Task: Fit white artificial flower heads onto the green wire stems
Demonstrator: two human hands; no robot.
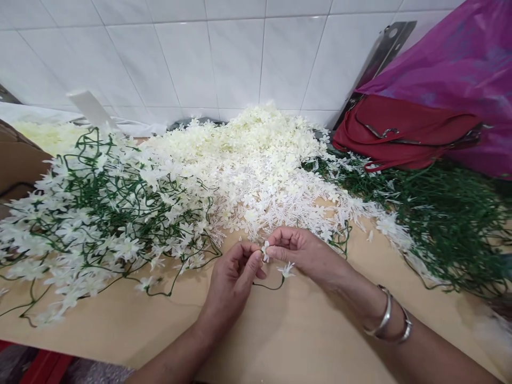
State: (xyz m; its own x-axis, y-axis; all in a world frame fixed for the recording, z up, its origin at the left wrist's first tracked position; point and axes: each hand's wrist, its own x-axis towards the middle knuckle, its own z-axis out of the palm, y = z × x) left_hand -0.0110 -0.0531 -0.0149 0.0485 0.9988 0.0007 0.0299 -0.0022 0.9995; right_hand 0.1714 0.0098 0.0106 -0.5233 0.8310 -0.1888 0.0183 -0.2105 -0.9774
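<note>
Near the middle of the table, my left hand (238, 280) is closed on a green plastic stem (270, 288) that trails out below its fingers. A white artificial flower (286, 270) sits on that stem to the right. My right hand (306, 253), with two metal bangles (386, 314) at the wrist, pinches a small white blossom (265, 251) between thumb and forefinger. This blossom lies right at the left fingertips. Just beyond both hands spreads a heap of loose white and cream blossoms (256, 154).
A tangle of green stems with white flowers (120, 213) fills the left side. Bare green stems (452, 224) pile up at the right, below a red handbag (408, 130) and a purple plastic bag (452, 64). A cardboard box (20, 160) stands at the left edge; a tiled wall (236, 58) rises behind.
</note>
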